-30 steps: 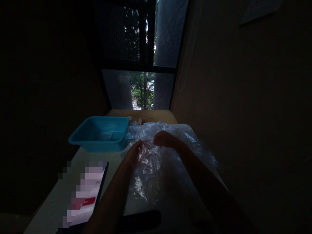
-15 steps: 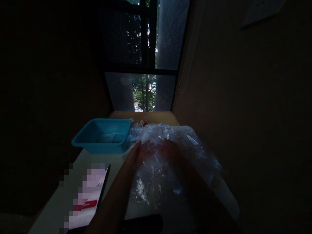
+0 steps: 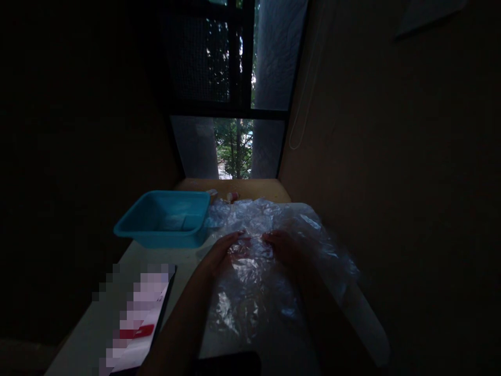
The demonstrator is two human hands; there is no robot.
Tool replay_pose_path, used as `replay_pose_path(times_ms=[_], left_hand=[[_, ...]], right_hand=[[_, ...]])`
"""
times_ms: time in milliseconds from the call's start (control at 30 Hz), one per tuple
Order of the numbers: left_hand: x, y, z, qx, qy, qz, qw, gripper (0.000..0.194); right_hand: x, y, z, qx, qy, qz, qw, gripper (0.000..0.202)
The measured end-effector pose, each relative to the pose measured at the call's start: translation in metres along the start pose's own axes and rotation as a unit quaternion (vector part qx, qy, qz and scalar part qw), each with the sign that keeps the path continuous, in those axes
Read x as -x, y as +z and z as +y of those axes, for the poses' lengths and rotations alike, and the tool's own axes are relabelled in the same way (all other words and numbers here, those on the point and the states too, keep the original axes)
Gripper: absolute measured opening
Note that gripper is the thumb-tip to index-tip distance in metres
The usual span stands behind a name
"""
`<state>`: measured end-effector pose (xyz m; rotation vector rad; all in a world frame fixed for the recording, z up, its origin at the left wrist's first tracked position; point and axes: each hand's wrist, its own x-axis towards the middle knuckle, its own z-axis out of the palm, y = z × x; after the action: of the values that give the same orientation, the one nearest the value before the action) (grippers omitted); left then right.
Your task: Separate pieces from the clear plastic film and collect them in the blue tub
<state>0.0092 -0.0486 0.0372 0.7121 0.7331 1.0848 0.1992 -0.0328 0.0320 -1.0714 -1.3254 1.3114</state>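
Clear, crinkled plastic (image 3: 250, 269) lies over the middle and right of the white table. My left hand (image 3: 226, 249) grips its left side, the thumb and fingertips drawn together on the film. From the right, my right hand (image 3: 282, 248) pinches the same plastic, its fingertips a short gap from those of my left hand. Folds of the film partly cover the fingers of both hands, and the dim light blurs their outlines.
A blue plastic basin (image 3: 168, 237) stands on the white table (image 3: 94, 318) at the left. A lit screen (image 3: 144, 313) with a red patch lies at front left. Behind the plastic is a small reddish roll (image 3: 233, 197), near the window. A dark object (image 3: 230, 363) sits at the front edge.
My hands have moved slightly closer together and a little nearer to me on the plastic. The film between them has shifted and creased differently.
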Motion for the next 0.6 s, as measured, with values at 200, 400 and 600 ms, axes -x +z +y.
replay_pose_path(times_ms=[200,400,600], left_hand=[[-0.0012,-0.0022,-0.0011,-0.02,-0.016,-0.001,1.0,0.022],[-0.0017,-0.0023,-0.0021,-0.041,-0.04,0.017,0.998,0.027],[-0.0024,-0.002,-0.0034,-0.043,-0.023,0.028,0.998,0.028]], right_hand=[[0.0019,0.0053,-0.0053,-0.018,0.026,-0.018,0.999,0.025],[0.0031,0.0044,-0.0049,-0.028,0.041,-0.023,0.999,0.024],[0.0014,0.0027,-0.001,-0.044,0.045,-0.015,0.998,0.022]])
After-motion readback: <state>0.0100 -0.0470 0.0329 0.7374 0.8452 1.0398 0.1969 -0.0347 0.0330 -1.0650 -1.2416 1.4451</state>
